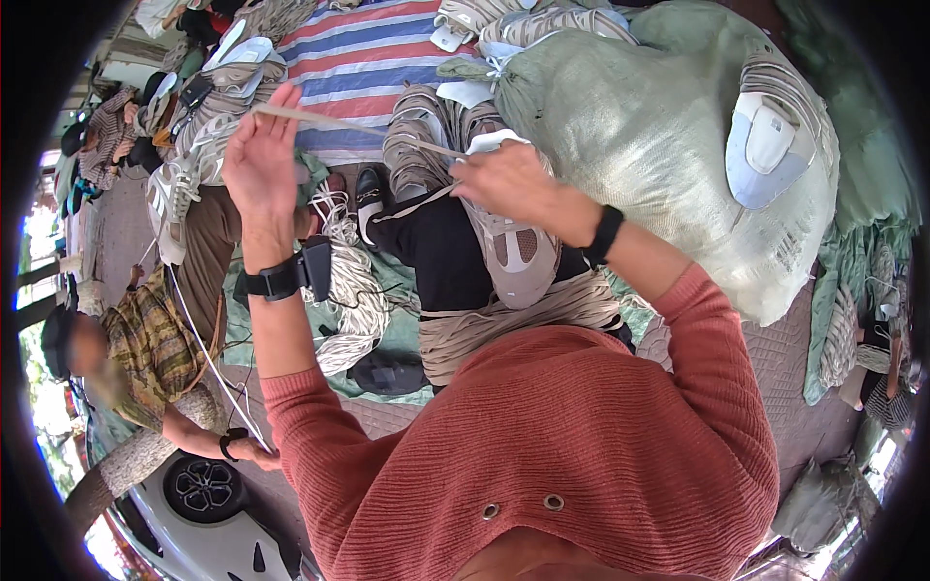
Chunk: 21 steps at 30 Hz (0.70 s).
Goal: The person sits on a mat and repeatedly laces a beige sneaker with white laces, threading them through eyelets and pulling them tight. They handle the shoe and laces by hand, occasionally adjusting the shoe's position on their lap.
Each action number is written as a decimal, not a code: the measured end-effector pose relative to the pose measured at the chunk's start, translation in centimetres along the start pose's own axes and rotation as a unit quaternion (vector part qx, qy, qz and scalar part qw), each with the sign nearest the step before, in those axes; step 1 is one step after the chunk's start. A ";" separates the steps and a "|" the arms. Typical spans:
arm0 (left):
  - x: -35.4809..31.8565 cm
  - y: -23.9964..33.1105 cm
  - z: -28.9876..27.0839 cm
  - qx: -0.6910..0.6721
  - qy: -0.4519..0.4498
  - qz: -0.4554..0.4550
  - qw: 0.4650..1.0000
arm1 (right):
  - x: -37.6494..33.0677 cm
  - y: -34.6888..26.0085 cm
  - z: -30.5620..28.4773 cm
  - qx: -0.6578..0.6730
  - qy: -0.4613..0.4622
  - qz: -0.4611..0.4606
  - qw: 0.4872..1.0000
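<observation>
A beige shoelace (334, 120) runs taut between my two hands. At its left end my left hand (262, 165) is raised palm-up with the fingers nearly straight, the lace caught at them. My right hand (509, 181) is closed in a pinch on the lace, above a taupe sneaker (520, 261) that lies on my lap with its toe toward me. The right hand hides part of the sneaker's upper. Across my lap lies a thick bundle of beige laces (523, 334).
Stacked sneakers (417, 145) stand just beyond my lap, by a striped sheet (363, 58). A large pale-green sack (639, 126) bulges at right, a sneaker (770, 145) on it. White laces (349, 300) pile on the ground. At left, another person (145, 339) holds a white lace.
</observation>
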<state>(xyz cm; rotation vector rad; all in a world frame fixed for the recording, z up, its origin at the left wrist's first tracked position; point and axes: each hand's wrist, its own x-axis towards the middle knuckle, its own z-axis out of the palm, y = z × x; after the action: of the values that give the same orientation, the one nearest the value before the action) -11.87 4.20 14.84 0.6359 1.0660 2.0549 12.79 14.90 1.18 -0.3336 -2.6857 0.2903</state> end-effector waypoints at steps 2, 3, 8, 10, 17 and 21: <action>-0.4 0.6 1.5 -0.114 -0.077 -0.033 0.990 | 1.0 -1.3 1.4 -0.092 -0.057 -0.008 0.994; -0.4 0.6 1.2 -0.174 -0.137 -0.052 0.974 | 1.5 -1.7 1.5 -0.112 -0.074 -0.027 0.991; -1.1 1.1 -6.1 -0.092 -0.111 -0.110 0.983 | 1.0 -2.1 -0.4 0.133 -0.188 -0.032 0.973; -2.8 -0.6 -10.2 0.080 0.083 -0.137 0.984 | -0.3 -1.6 -4.0 0.418 -0.264 0.002 0.869; -11.7 -12.3 -18.4 0.008 0.195 -0.365 0.910 | -9.5 5.4 -9.8 0.863 0.122 0.189 0.453; -10.6 -13.8 -8.6 0.206 0.054 -0.264 0.941 | -13.6 10.6 -9.1 0.882 0.303 0.220 0.287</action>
<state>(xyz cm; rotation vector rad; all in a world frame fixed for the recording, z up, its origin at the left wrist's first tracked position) -6.11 -2.77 -2.33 0.3781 1.5583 1.4236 30.69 22.64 1.49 -0.2355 -0.2369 2.2173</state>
